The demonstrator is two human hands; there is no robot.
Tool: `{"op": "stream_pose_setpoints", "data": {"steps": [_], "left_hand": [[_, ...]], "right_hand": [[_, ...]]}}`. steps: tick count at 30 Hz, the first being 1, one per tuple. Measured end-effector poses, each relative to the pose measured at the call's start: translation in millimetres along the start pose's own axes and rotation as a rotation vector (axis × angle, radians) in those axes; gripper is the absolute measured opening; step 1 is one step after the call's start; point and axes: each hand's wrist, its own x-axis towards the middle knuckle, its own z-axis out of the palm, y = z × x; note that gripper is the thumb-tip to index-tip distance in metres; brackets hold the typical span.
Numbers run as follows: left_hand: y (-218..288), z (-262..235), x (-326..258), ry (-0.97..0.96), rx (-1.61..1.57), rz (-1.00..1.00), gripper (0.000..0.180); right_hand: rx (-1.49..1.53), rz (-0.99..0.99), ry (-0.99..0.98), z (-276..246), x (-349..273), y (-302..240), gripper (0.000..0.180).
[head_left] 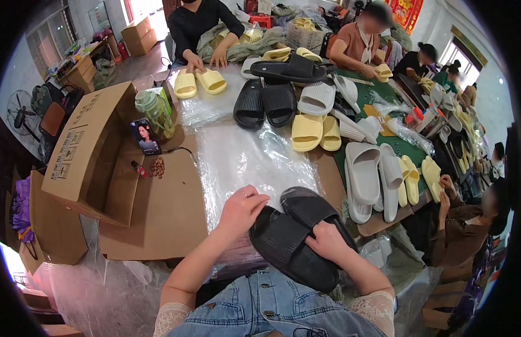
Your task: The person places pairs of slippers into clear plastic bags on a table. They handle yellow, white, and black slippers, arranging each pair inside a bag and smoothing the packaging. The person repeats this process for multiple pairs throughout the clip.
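A pair of black slide slippers (288, 241) is held at the table's front edge, just above my lap. My right hand (329, 242) is closed on the pair, its fingers at the strap openings between the two slippers. My left hand (245, 209) hovers by the toe of the nearer slipper, its fingertips pinched together over the plastic. Whatever may be between those fingertips is too small to make out. Clear plastic bags (249, 160) lie flat in a stack beneath and beyond my hands.
Black, grey and yellow slippers (307, 132) are heaped beyond the bags, with grey slippers (362, 180) at right. An open cardboard box (92, 151), a phone (145, 136) and a green-lidded jug (155, 109) stand left. Across the table a co-worker (204, 28) touches yellow slippers (211, 81).
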Motion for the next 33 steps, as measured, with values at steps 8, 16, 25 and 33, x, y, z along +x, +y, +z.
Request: {"op": "stream_pose_setpoints", "data": {"steps": [8,16,25,33], "left_hand": [[21,13,-7,-0.054,0.023,0.104,0.013],[22,-1,-13,0.036,0.007,0.093,0.013],[22,-13,-20,0.067,-0.017,0.026,0.012],[21,-8,-26,0.020,0.020,0.148,0.022]], "right_hand": [[0.101,-0.025,-0.014,20,27,-17,0.037],[0.115,-0.057,0.115,56,80,-29,0.034],[0.160,-0.051,0.298,78,120,-33,0.032],[-0.097,-0.347,0.362,86,115,-40,0.029]]}}
